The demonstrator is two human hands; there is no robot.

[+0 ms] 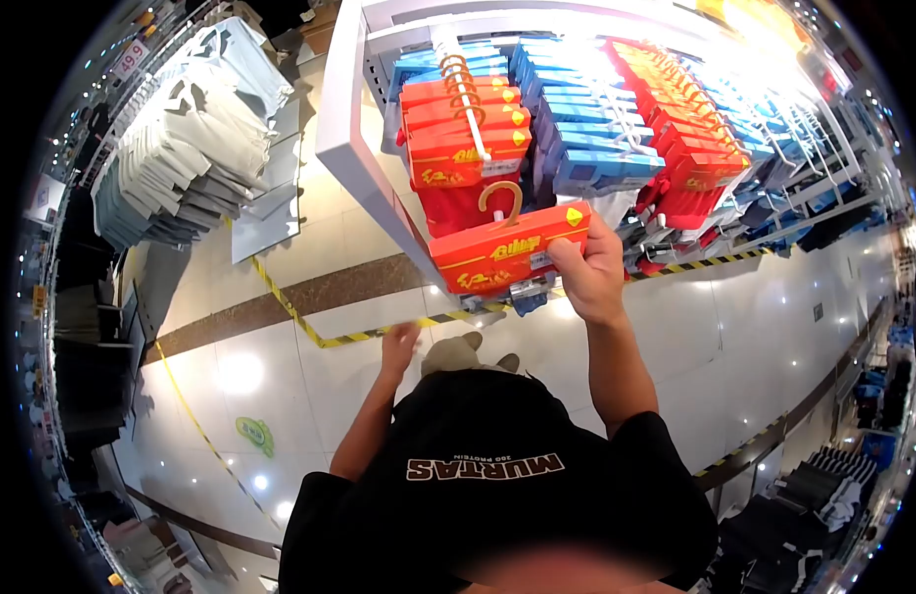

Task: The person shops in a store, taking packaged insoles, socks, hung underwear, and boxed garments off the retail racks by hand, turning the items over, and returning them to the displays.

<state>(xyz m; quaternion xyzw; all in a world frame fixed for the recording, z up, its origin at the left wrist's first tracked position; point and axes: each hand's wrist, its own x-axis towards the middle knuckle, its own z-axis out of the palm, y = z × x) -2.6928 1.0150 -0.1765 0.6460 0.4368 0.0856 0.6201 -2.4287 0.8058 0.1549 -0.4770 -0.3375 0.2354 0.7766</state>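
My right hand (pixel 591 269) grips the right end of a red hanging package (pixel 502 249) with yellow lettering, its thumb on the front face. A tan plastic hook stands up from the package's top edge. Right behind it, a row of similar red packages (pixel 466 134) hangs by hooks on a white display prong (pixel 475 129). Down beside my body is my left hand (pixel 399 345), away from the packages. It looks blurred, and how its fingers are set is unclear.
A white display rack (pixel 344 119) also carries blue packages (pixel 601 148) and more red packages (pixel 695 148). Pale shirts (pixel 186 139) hang at the left. Yellow-black tape (pixel 379 335) marks the tiled floor around the rack. Dark clothes (pixel 774 525) hang at lower right.
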